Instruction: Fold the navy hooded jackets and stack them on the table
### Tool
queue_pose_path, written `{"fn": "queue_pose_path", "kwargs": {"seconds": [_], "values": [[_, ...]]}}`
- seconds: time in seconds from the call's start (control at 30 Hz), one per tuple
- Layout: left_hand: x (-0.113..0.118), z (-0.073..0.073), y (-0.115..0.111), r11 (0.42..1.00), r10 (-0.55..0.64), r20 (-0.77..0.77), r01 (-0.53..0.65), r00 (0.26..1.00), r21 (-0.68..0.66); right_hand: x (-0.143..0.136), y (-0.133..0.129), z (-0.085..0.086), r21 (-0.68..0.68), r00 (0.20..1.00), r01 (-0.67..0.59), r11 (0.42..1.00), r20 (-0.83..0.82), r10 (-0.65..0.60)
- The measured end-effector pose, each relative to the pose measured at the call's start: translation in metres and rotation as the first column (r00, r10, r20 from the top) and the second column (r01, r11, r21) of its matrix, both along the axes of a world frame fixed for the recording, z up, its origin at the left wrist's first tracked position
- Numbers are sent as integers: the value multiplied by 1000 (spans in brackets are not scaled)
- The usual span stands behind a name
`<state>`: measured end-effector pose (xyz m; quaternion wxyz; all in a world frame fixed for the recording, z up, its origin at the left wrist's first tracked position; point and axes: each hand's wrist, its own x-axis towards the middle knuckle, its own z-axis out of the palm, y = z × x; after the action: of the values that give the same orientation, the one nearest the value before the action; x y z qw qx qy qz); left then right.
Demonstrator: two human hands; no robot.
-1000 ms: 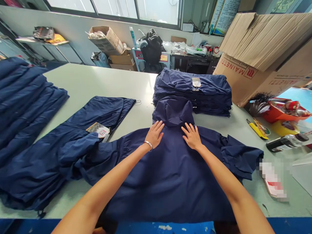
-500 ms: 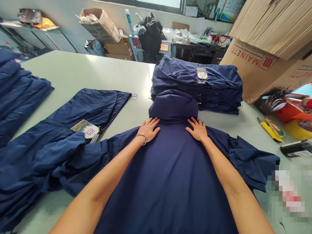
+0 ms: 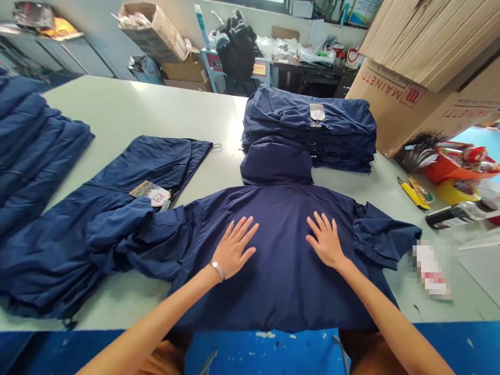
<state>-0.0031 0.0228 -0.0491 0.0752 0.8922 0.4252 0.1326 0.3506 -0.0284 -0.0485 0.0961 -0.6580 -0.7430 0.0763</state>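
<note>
A navy hooded jacket (image 3: pixel 279 281) lies spread on the table with its plain side up. Its hood (image 3: pixel 276 162) points away from me and its sleeves reach out to both sides. My left hand (image 3: pixel 234 249) is over the left part of the body, palm down, fingers spread. Level with it on the right, my right hand (image 3: pixel 324 240) is also flat and spread. Whether the palms press on the cloth or hover just over it, I cannot tell. Beside the left sleeve lies a second navy jacket (image 3: pixel 50 250) with a paper hang tag (image 3: pixel 151 192).
Folded navy jackets (image 3: pixel 339 112) form a stack beyond the hood. More navy garments (image 3: pixel 27 146) are piled at the far left. On the right are a yellow cutter (image 3: pixel 412 194), a dark bottle (image 3: pixel 445 216), an orange container (image 3: pixel 449 164) and large cardboard boxes (image 3: pixel 383 99). The table's front edge shows near me.
Both hands have moved from beside the base of the hood down toward me onto the jacket's back. The view has shifted, and the jacket's hem and the table's front edge now show.
</note>
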Motion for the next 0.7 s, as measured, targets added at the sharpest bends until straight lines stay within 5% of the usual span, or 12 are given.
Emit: {"fn": "queue_pose_path", "kwargs": {"seconds": [0.13,0.23,0.4,0.57,0.7], "values": [[-47,-21,-31,975,204,-72,-209,976,-77,30,-67,-10,-44,991,103,994,90,-99],[-63,-26,-23,961,263,-73,-268,962,-72,50,-74,-13,-36,964,255,966,82,-252],[-61,-20,-19,953,285,-61,-289,957,-90,57,-71,3,0,964,263,965,-38,-263],[-28,-12,-21,965,258,114,-251,959,-73,69,-88,36,216,958,275,937,-149,-247],[40,-2,-26,982,164,285,-130,944,-134,96,-93,35,234,885,461,856,-55,-462]]}}
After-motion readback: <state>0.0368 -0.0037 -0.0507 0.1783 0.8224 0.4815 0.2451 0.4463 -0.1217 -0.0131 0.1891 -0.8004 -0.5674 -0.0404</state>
